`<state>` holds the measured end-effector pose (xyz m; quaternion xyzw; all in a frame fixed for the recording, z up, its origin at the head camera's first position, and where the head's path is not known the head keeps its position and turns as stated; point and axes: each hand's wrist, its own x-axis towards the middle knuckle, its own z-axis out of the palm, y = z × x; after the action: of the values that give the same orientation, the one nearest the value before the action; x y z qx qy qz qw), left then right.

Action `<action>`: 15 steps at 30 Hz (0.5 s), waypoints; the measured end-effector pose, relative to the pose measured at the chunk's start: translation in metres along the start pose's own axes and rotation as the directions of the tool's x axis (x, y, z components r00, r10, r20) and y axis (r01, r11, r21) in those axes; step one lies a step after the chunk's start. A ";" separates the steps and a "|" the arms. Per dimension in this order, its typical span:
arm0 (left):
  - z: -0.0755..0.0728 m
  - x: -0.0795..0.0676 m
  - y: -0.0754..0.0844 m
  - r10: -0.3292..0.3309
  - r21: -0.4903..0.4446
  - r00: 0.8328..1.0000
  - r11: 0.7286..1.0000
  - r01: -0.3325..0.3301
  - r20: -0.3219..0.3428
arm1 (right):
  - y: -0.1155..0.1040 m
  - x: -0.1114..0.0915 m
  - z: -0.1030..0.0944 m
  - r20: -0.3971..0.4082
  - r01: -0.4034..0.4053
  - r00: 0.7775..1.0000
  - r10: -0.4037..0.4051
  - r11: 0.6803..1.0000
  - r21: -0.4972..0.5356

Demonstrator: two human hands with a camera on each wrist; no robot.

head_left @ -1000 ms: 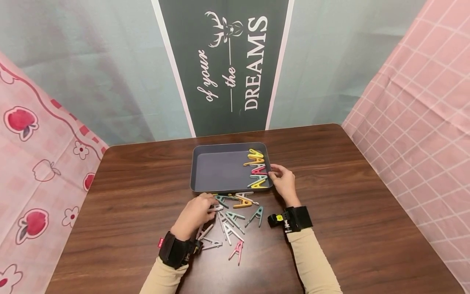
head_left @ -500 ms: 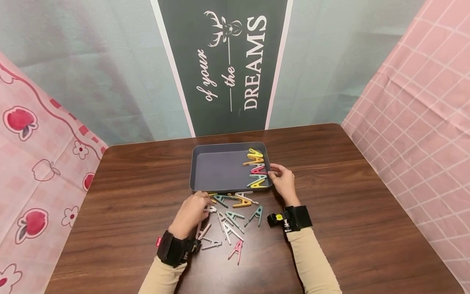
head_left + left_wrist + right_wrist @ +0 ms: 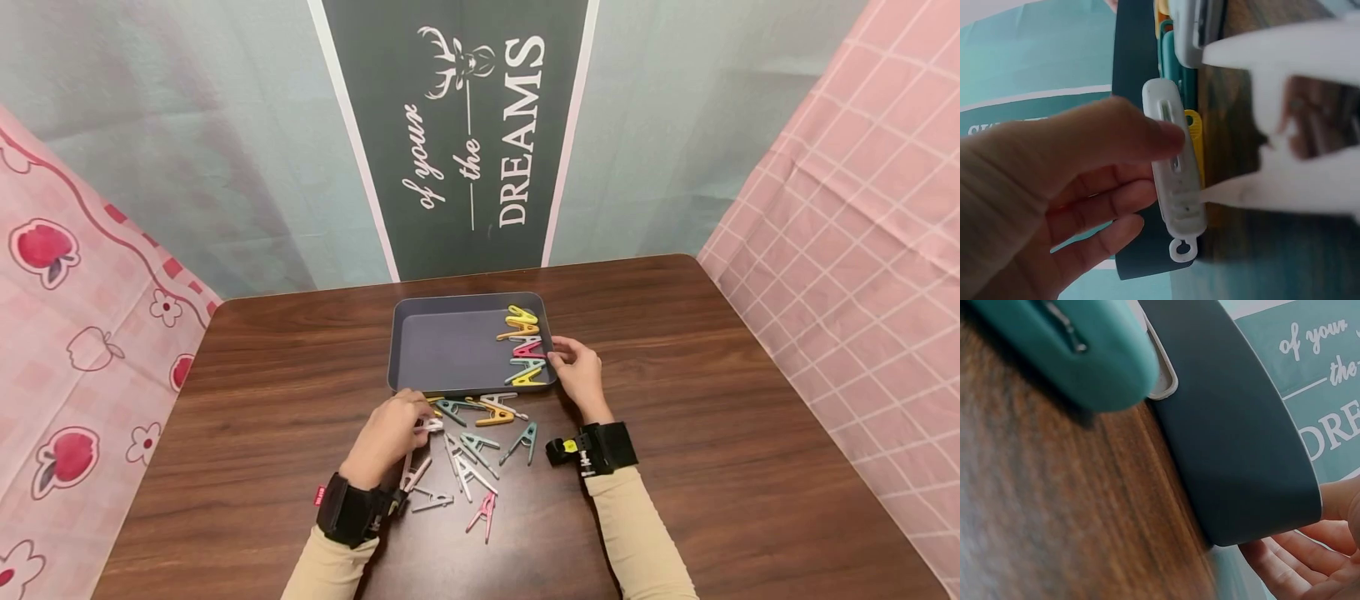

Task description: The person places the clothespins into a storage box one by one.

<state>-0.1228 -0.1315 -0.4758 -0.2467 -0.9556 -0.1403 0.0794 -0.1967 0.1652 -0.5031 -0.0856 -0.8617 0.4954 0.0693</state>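
My left hand (image 3: 388,429) pinches a white clothespin (image 3: 1175,156) between thumb and fingers, just in front of the dark grey tray (image 3: 450,350). The clothespin's small hooked end points down in the left wrist view. At the tray's right wall my right hand (image 3: 580,375) rests with its fingertips against the outside; the tray corner partly hides it in the right wrist view. Inside the tray, along its right side, several clothespins (image 3: 527,348) in yellow, orange, white, red and teal lie in a column.
Loose clothespins lie on the brown table (image 3: 675,367) before the tray, including a teal one (image 3: 522,442), an orange one (image 3: 495,416) and a pink one (image 3: 483,514). Near the left wrist lies a grey clothespin (image 3: 432,499). A printed curtain (image 3: 465,167) hangs behind the table.
The left hand has shifted slightly left, carrying the white clothespin away from the pile's teal clothespins. The right hand has stayed at the tray's right side.
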 end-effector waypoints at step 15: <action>-0.008 0.004 0.001 0.036 -0.100 0.999 0.994 -0.037 -0.010 | 0.001 0.001 -0.001 0.001 0.017 1.000 -0.017 0.999 0.027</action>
<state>-0.1248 -0.1317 -0.4668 -0.2671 -0.9424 -0.1874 0.0736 -0.1970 0.1667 -0.5040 -0.0769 -0.8558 0.5062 0.0742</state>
